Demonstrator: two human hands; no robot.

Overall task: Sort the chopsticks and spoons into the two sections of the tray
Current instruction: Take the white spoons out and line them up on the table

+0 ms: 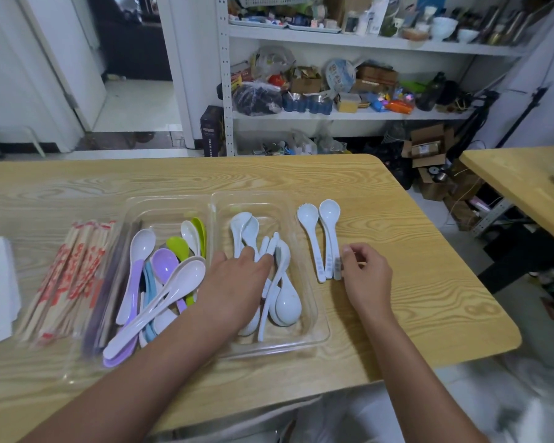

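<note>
The light wood-grain table (397, 225) lies bare behind the clear plastic two-section tray (211, 203) and rightward to its rounded edge. Paper-wrapped, red-printed chopsticks (68, 273) lie just left of the tray. Its left section holds white, purple, green and blue plastic spoons (163, 263), and its right section holds white plastic spoons (285, 298). The left hand (237, 282) reaches palm down into the right section, its fingers fairly straight on the handles. The right hand (365, 273), fingers curled, touches the handle ends of two white spoons on the table (320, 244). Whether it grips them is unclear.
</note>
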